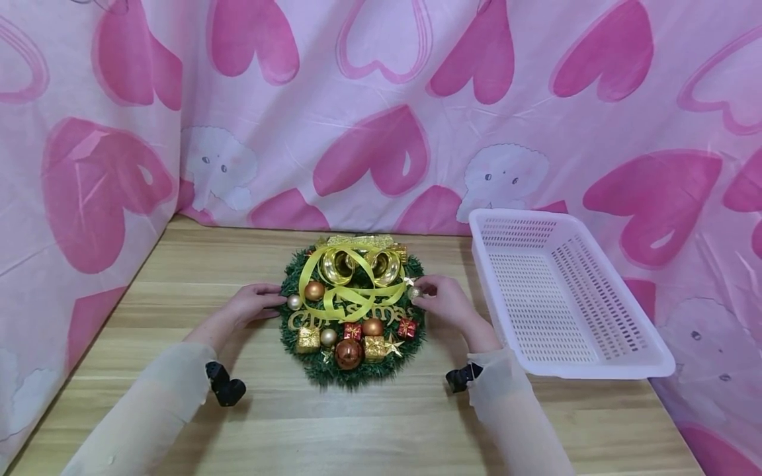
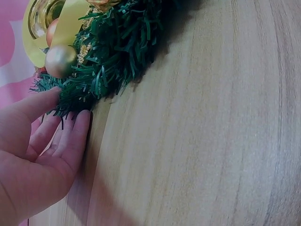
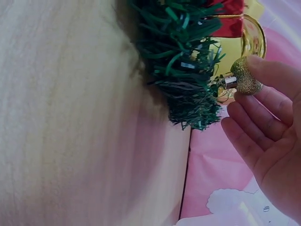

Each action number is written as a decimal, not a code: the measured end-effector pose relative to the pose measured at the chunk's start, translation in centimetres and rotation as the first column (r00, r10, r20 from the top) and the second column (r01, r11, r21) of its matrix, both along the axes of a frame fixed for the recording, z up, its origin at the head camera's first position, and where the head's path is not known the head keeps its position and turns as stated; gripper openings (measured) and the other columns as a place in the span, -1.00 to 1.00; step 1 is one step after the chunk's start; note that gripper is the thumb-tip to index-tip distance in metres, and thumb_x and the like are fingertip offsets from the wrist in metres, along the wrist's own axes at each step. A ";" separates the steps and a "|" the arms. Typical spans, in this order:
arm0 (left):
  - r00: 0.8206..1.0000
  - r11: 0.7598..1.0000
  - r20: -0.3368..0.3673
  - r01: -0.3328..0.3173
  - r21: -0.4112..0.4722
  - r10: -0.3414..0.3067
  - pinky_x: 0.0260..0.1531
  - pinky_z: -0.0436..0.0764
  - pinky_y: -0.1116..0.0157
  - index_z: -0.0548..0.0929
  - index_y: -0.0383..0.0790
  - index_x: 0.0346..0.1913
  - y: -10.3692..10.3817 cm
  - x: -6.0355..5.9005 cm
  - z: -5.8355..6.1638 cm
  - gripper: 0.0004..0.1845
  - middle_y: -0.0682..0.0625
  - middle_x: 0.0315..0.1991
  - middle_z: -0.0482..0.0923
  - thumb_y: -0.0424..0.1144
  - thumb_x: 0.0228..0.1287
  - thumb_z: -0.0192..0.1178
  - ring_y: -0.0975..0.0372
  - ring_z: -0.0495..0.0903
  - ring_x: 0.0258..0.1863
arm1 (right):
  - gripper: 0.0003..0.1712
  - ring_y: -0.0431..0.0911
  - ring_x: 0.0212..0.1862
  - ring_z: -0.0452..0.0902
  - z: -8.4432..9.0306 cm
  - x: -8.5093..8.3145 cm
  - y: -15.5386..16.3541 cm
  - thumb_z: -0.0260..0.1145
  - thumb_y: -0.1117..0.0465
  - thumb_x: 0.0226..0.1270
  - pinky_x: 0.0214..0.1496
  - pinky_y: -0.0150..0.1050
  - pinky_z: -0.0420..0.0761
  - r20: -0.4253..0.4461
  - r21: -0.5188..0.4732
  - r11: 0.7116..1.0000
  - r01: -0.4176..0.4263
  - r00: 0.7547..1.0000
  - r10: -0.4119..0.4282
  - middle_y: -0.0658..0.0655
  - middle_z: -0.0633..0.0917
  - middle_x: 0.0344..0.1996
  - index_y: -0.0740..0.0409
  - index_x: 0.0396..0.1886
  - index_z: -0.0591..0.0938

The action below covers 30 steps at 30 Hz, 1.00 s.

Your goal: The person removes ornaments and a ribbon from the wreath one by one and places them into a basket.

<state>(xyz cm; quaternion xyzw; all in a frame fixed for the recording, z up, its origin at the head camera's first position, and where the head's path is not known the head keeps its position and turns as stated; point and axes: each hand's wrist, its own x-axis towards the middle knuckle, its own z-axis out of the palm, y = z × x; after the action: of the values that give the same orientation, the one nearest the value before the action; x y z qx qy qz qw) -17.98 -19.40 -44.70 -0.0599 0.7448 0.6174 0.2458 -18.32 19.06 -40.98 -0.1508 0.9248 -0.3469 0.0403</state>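
Note:
A green Christmas wreath [image 1: 351, 380] lies on the table, trimmed with gold bells [image 1: 387, 266], yellow ribbon [image 1: 305, 274], baubles, small gift boxes and gold lettering. At its left edge my left hand [image 1: 257, 304] holds the greenery, thumb above and fingers below, beside a pale gold bauble [image 2: 61, 61]. On the opposite side my right hand [image 1: 445, 303] pinches a glittery gold bauble [image 3: 247, 77] between thumb and fingers. The bauble's silver cap [image 3: 230, 81] points toward the greenery, right at its edge in the right wrist view.
A white perforated plastic basket [image 1: 595, 367] stands to the right, reaching over the table's right edge. Pink heart-patterned cloth [image 1: 381, 152] hangs behind the wooden table [image 1: 357, 436] and along both sides.

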 end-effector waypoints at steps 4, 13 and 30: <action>1.000 1.000 0.001 0.007 -0.006 -0.007 0.11 0.61 0.30 0.06 -0.59 0.34 0.1 0.0 0.0 -0.33 -0.46 0.34 0.08 -0.33 0.32 0.09 0.15 0.52 0.07 | -0.62 0.04 -0.18 0.59 0.5 0.1 -0.1 0.38 0.24 0.07 -0.05 -0.10 0.67 0.016 -0.014 0.999 0.042 0.999 -0.042 0.23 0.70 -0.24 0.27 -0.08 0.63; 1.000 1.000 -0.010 0.013 -0.025 -0.013 0.07 0.63 0.33 0.07 -0.58 0.34 0.1 0.0 0.0 -0.35 -0.46 0.33 0.11 -0.32 0.33 0.08 0.16 0.53 0.05 | -0.63 0.04 -0.18 0.59 2.3 0.1 -0.3 0.38 0.24 0.10 -0.05 -0.11 0.68 0.002 -0.051 0.996 0.078 0.997 -0.078 0.25 0.70 -0.23 0.29 -0.09 0.62; 1.000 1.000 0.001 0.015 -0.022 -0.015 0.07 0.63 0.34 0.06 -0.58 0.34 -0.1 0.0 0.0 -0.33 -0.47 0.33 0.12 -0.31 0.32 0.09 0.26 0.59 -0.06 | -0.59 0.04 -0.14 0.61 5.3 0.0 -0.5 0.36 0.19 0.14 -0.08 -0.15 0.69 0.041 -0.076 0.982 0.175 0.984 -0.173 0.25 0.70 -0.20 0.25 0.00 0.60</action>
<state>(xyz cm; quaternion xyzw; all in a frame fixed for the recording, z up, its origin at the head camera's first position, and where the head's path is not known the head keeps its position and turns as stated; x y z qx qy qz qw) -17.95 -19.54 -44.75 -0.0572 0.7520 0.6072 0.2501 -18.33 18.58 -35.71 -0.0649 0.9192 -0.3878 0.0196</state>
